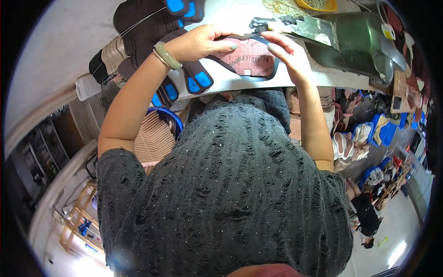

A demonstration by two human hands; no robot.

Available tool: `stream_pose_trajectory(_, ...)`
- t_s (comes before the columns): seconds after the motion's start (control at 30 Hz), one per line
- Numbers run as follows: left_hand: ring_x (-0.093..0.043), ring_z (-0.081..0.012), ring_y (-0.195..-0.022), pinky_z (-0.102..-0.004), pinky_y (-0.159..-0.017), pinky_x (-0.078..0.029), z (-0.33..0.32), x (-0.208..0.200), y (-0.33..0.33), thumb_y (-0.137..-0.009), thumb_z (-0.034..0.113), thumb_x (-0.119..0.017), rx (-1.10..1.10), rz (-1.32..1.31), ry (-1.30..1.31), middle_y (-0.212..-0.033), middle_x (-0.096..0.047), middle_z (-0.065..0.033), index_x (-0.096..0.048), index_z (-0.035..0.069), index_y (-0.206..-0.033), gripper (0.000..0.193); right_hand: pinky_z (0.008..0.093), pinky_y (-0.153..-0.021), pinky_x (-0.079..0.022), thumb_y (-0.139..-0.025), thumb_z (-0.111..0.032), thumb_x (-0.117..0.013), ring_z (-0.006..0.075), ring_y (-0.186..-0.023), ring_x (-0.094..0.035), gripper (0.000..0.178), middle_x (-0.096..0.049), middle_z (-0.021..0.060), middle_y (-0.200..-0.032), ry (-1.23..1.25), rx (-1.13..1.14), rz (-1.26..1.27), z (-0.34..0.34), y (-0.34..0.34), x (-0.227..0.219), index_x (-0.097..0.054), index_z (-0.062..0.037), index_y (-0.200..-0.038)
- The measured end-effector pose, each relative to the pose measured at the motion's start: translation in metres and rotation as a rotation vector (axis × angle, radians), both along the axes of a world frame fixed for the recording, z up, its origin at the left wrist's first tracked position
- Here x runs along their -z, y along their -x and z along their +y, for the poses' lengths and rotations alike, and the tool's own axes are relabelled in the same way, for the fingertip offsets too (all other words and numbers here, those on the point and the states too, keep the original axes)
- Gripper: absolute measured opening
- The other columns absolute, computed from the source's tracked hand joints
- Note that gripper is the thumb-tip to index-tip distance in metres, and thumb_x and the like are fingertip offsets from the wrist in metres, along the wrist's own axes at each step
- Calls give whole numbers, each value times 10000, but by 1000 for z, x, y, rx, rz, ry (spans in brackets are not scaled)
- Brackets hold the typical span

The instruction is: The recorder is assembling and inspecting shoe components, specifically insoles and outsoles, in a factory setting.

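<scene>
Left grip [196, 45] pinches insole [251, 57] at 10 o'clock; right grip [296, 60], 2 o'clock, closure unclear. Probably aligning; next likely needs even pressure.

Yellow basket [318, 8] set toward the white table's [228, 13] far edge, thin yellowish bands [280, 7] heaped beside it, dark green housing [357, 41] placed at the right end, blue bin [390, 135] seen beyond the near right corner, dark-clothed person [368, 214] seen farther off.
</scene>
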State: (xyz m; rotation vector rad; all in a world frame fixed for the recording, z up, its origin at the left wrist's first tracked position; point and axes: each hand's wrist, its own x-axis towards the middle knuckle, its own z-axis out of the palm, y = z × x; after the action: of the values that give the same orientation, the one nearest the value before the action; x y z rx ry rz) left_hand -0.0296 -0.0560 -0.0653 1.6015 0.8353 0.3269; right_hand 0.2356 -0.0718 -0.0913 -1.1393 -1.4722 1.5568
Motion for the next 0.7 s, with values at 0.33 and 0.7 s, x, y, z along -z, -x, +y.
stream_pose_trajectory(0.33,-521,-59,-746,-210,-659,-473,26,-13,-38,-880,274,-631,103,25,190,-836,-562,0,-549,27,-1091,335,338,-648,-523,-834,-175,-642,275,-720,-638,115,-652,92,-820,-741,-99,-681,12,1,-8,-675,-81,-892)
stream_pose_trajectory(0.7,-528,-136,-990,-289,-935,-426,72,-9,-55,-872,281,-628,292,315,-331,-1042,-577,-67,-511,30,-1181,416,229,-626,-481,-893,-258,-593,143,-667,-605,296,-652,91,-789,560,-80,233,-42,-25,25,-616,15,-1005)
